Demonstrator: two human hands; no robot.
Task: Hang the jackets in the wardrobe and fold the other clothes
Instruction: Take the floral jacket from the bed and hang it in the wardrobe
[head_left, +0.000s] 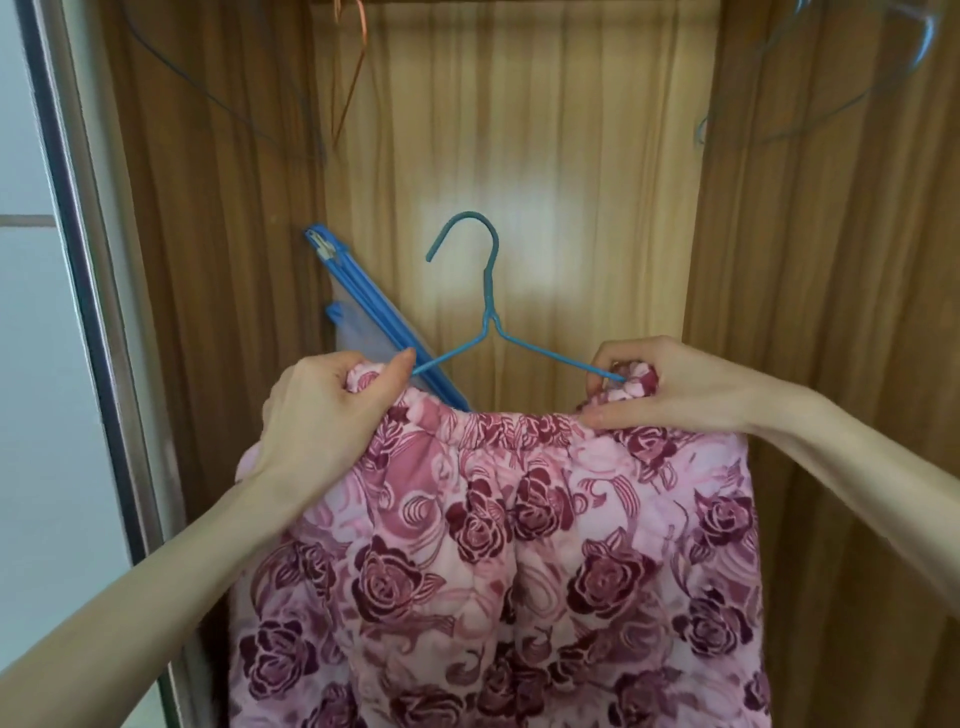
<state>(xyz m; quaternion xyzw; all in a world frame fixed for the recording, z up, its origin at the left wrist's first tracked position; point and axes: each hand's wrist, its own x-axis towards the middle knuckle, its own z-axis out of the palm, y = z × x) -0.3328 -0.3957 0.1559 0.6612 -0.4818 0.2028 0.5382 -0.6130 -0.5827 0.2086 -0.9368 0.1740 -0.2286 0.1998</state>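
Here, the hanging step was in hand: the left hand (317, 410) and right hand (660, 387) each pinched a shoulder of the pink floral jacket (498, 571) over the blue hanger (488, 312), held before the open wardrobe (779, 312). The next move likely required lifting the hook to the rail above, out of view.

Wooden wardrobe (519, 130), open, golden-brown grain, three inner walls before me. At its top hang bare wire hangers: one thin orange (353, 78), one dark (208, 98) at left, one blue-grey (852, 109) at right. A flat blue-edged zip pouch (363, 306) leans in the back-left corner.
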